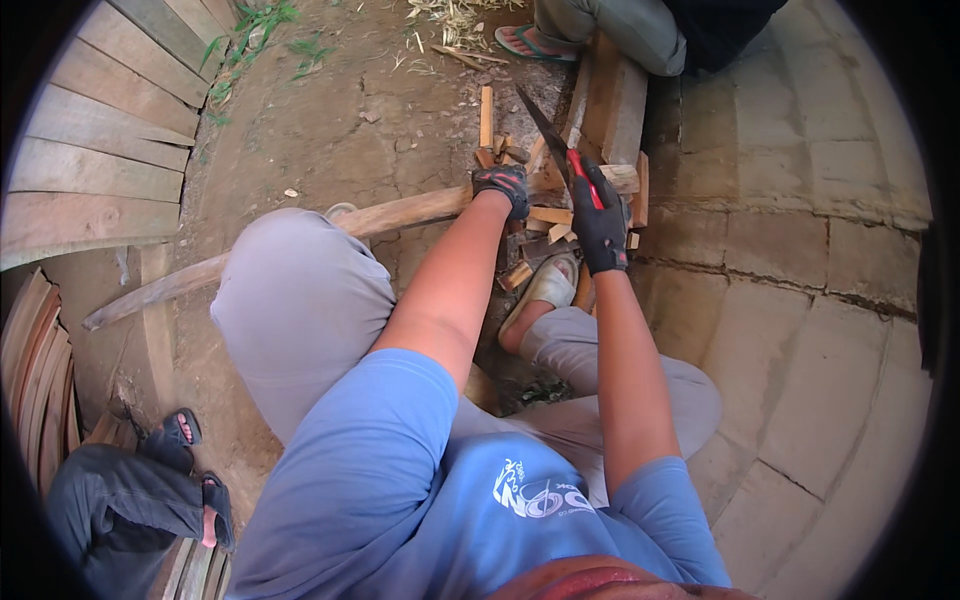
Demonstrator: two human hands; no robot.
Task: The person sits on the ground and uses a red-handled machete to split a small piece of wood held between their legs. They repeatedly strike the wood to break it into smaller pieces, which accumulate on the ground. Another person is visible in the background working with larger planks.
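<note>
My left hand (502, 190), in a dark glove with red marks, is closed on a long wooden pole (410, 211). The pole slants from the lower left up to the right, ending in a cut end (624, 179) beyond my hands. In its own dark glove, my right hand (602, 232) grips the red handle of a handsaw (545, 122). Its dark, tapering blade points up and to the left, over the pole's right part; whether it touches the wood I cannot tell. Short cut wood pieces (552, 217) lie around and under the pole between my hands.
A thick timber beam (612, 105) runs away from me beyond the pole. Another person's sandaled foot (540, 43) is at the top; a second person's legs (130, 500) are lower left. Boards (100, 170) line the left, paving slabs (790, 330) the right. Wood shavings (455, 20) lie far off.
</note>
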